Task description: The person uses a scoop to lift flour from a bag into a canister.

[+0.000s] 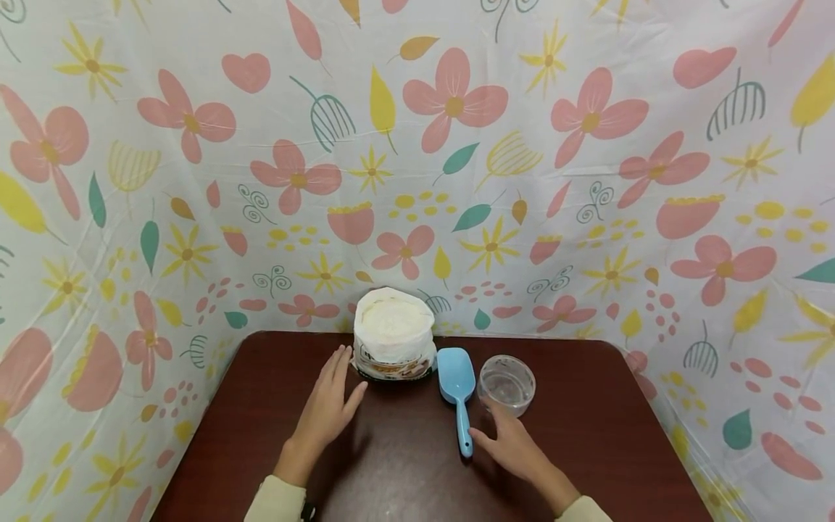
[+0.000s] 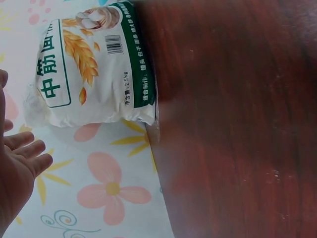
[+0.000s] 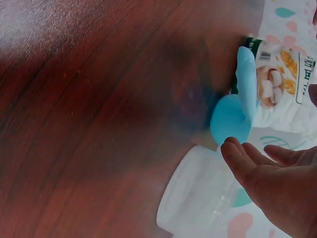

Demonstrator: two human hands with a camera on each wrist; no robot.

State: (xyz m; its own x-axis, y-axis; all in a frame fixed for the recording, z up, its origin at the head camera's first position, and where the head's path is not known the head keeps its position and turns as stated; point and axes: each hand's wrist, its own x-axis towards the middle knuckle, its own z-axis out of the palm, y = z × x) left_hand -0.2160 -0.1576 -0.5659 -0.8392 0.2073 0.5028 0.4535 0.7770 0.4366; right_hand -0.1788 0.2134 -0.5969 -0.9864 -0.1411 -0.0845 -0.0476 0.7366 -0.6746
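Observation:
An open bag of flour, its white contents showing at the top, stands at the table's back edge. My left hand is beside its left side with fingers extended; whether they touch the bag I cannot tell. Right of the bag lies a light blue scoop, its handle pointing toward me. A clear round bowl stands to the scoop's right. My right hand hovers between the scoop's handle and the bowl, fingers loosely extended and holding nothing. In the right wrist view, its fingertips appear near the scoop and bowl.
The dark reddish-brown tabletop carries all these things. Behind it and along both sides hangs a white cloth printed with flowers and leaves, close behind the bag.

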